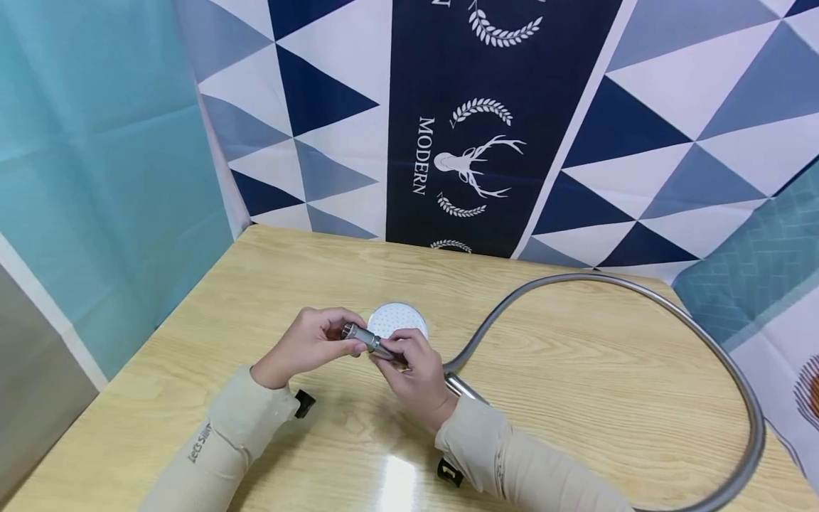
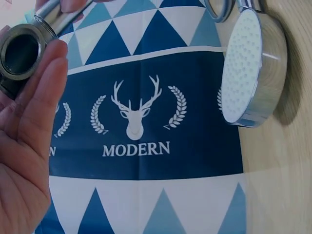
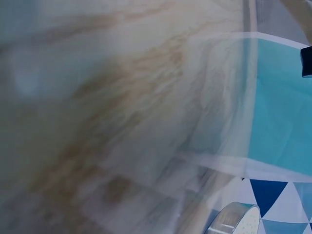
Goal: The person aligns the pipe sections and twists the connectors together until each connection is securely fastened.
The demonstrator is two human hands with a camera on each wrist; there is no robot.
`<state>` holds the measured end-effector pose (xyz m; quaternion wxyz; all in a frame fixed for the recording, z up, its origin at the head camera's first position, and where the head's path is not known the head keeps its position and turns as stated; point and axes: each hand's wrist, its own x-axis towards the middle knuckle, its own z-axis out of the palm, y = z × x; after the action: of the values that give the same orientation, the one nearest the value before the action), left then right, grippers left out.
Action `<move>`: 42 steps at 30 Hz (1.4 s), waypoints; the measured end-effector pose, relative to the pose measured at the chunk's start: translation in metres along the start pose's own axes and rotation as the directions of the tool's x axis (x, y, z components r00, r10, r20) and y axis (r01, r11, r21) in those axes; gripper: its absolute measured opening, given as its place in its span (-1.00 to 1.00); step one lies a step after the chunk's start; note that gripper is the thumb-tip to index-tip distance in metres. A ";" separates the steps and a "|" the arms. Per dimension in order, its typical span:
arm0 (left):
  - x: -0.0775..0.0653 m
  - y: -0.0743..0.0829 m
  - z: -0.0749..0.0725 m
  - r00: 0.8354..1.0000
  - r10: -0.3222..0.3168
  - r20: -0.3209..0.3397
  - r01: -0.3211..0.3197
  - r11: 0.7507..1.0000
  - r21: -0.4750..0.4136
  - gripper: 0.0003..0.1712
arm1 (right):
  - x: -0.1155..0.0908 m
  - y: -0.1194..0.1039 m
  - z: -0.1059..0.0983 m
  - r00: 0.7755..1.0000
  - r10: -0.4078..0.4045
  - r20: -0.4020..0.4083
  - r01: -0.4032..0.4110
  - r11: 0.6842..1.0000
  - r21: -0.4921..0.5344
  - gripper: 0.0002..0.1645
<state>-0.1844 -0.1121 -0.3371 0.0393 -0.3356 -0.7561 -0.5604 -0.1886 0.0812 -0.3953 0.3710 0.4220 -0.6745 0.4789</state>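
Note:
Between both hands, over the wooden table, is a short metal tube-shaped fitting (image 1: 366,337). My left hand (image 1: 310,347) grips its left end between thumb and fingers. The fingers of my right hand (image 1: 416,373) pinch the other end. In the left wrist view, the fitting's round end (image 2: 39,35) is hollow and dark inside, beside the left palm (image 2: 27,141). Just beyond the hands lies a round shower head (image 1: 398,318), its white dotted face showing; the right hand partly covers it. A chrome piece (image 1: 466,390) shows beside the right wrist.
A grey flexible hose (image 1: 710,338) loops over the right side of the wooden table (image 1: 288,270). Patterned cloth (image 1: 339,92) hangs behind, and a teal cloth (image 1: 115,156) hangs at the left. Small black items (image 1: 450,472) sit by both sleeves. A blurred pale surface fills much of the right wrist view.

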 end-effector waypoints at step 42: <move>-0.005 -0.011 -0.006 1.000 -0.004 0.025 0.003 0.999 0.038 -0.84 | 0.000 -0.003 -0.004 0.993 0.019 0.115 -0.021 1.000 0.018 -0.62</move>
<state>-0.1884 -0.1218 -0.3462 0.0352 -0.3403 -0.7676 -0.5420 -0.1857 0.0843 -0.3940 0.3225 0.4457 -0.6942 0.4640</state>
